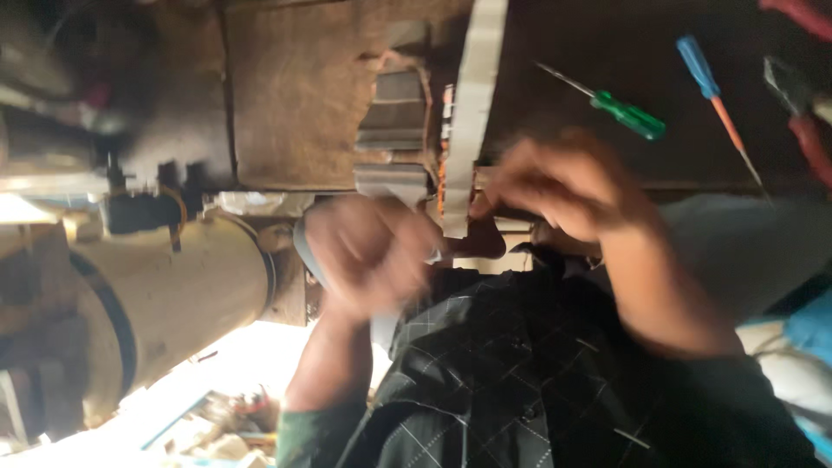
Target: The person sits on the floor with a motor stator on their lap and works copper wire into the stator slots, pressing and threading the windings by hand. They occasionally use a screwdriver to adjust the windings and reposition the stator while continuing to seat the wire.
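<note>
The picture is blurred by motion. My left hand is closed in a fist around a grey handle-like piece that sticks out above and below it. My right hand has its fingers bunched against the lower end of a long white strip that runs up the middle. Beside the strip sits a grey stack of metal plates with copper-coloured wire along its edge. Both hands are over dark checked cloth.
On the dark surface at the upper right lie a green-handled screwdriver, a blue-handled screwdriver and red-handled pliers. A large cream cylinder stands at the left, a brown board above it. Small clutter lies at the bottom left.
</note>
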